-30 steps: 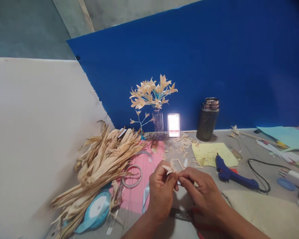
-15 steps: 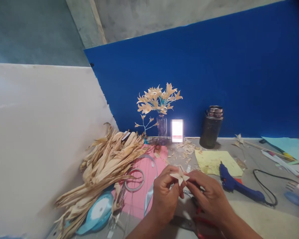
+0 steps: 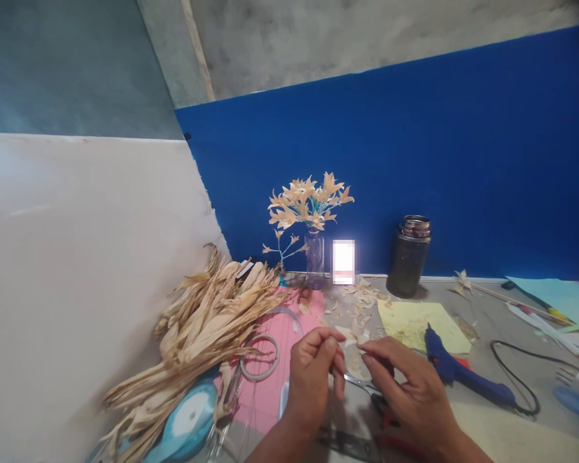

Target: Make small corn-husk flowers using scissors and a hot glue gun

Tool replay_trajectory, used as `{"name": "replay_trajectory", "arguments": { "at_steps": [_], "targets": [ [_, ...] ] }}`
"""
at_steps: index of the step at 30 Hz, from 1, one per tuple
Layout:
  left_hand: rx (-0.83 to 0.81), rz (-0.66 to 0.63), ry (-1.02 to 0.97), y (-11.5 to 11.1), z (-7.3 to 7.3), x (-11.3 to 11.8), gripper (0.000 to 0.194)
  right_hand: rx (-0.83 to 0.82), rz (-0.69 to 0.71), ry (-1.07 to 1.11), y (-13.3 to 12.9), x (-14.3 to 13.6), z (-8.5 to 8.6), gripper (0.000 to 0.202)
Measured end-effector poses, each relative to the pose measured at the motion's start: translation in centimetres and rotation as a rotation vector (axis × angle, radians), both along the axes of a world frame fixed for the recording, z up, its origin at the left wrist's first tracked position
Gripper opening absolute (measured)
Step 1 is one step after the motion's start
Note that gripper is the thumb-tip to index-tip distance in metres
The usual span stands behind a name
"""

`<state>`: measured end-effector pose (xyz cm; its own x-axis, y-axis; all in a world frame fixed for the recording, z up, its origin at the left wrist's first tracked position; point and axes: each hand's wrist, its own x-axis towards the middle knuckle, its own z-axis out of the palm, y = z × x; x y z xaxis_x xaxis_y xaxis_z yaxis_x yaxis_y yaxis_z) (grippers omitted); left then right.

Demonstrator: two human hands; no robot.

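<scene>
Carefully locate the pale petal piece (image 3: 355, 332) between the two hands, above the near middle of the worktop (image 3: 439, 292); apparently pinched at the fingertips of the right hand (image 3: 410, 379). At the left hand (image 3: 313, 363), note curled fingers and thumb close to the left side of the same piece; cannot tell whether grasping it.

Guard against creasing or splitting of the thin petals from too hard a pinch, and against a drop among the similar pale scraps (image 3: 364, 296) from too slack a pinch. Beware of a scrape from the silver-coloured tool (image 3: 357, 381) or the dark blade (image 3: 350, 444), both low between the hands. To the right, avoid snagging the black cable (image 3: 514, 360), liable to drag the blue glue gun (image 3: 468, 373); treat the nozzle as possibly hot.

Note as hidden: most of the petal piece's lower part. Note as partly covered: red handles (image 3: 396, 442) beneath the right hand. Note as cut off at the near edge: both forearms and the blue ribbon spool (image 3: 190, 418). Note as unreadable: the pixelated bright rectangle (image 3: 343, 262), far centre.
</scene>
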<state>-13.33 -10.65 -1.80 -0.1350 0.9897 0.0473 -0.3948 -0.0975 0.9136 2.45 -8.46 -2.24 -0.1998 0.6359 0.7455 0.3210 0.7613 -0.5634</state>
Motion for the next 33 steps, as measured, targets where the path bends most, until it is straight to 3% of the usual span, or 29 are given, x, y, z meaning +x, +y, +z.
{"name": "replay_trajectory", "arguments": {
  "at_steps": [14,18,24,27,33],
  "targets": [
    [-0.060,-0.096,0.113,-0.78,0.59,0.46,0.033,-0.066,-0.044,0.034,0.03,0.43,0.34,0.011],
    [-0.011,-0.041,0.180,-0.74,0.38,0.46,0.038,-0.058,-0.034,0.038,0.04,0.44,0.43,0.012],
    [-0.009,-0.047,0.073,-0.10,0.35,0.29,0.032,-0.033,0.000,0.021,-0.18,0.33,0.55,0.012],
    [-0.045,-0.062,0.128,-0.06,0.49,0.26,0.031,-0.036,-0.009,0.021,-0.12,0.32,0.51,0.012],
    [-0.023,-0.152,0.093,-0.32,-0.01,0.15,0.036,-0.129,-0.017,0.025,0.12,0.28,0.39,0.013]
  ]
}}
